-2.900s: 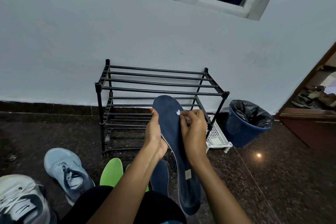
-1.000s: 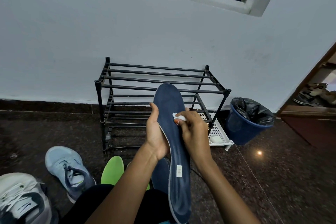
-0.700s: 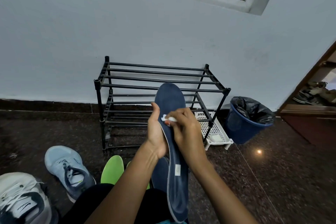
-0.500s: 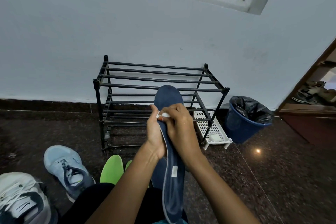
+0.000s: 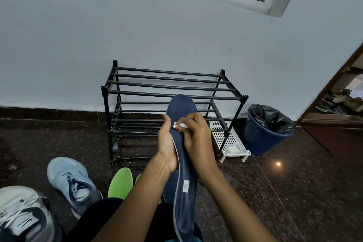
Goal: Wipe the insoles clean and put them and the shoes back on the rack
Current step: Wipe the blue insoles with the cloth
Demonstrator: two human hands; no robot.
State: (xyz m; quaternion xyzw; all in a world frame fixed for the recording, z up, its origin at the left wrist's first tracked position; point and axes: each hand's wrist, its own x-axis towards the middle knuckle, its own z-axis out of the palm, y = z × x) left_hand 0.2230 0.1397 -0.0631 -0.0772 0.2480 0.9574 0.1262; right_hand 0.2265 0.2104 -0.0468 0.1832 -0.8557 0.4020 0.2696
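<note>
A person's left hand [image 5: 167, 143] curls round the edge of a long matte navy insole [image 5: 181, 108], toe up before the black bar rack [image 5: 167, 84], as the right hand [image 5: 196, 137] pinches a small white wipe [image 5: 179, 124] against it.

Soft, even, rather dim indoor light spreads over the pale wall [image 5: 176, 31], and the shadows around the rack [image 5: 169, 88] are faint. One small bright glare spot shines on the polished dark floor [image 5: 294, 192] at right. Wide-angle distortion tilts the far window frame [image 5: 245, 0] and bends the edges. The near-left shoe [image 5: 21, 220] looks slightly soft.
</note>
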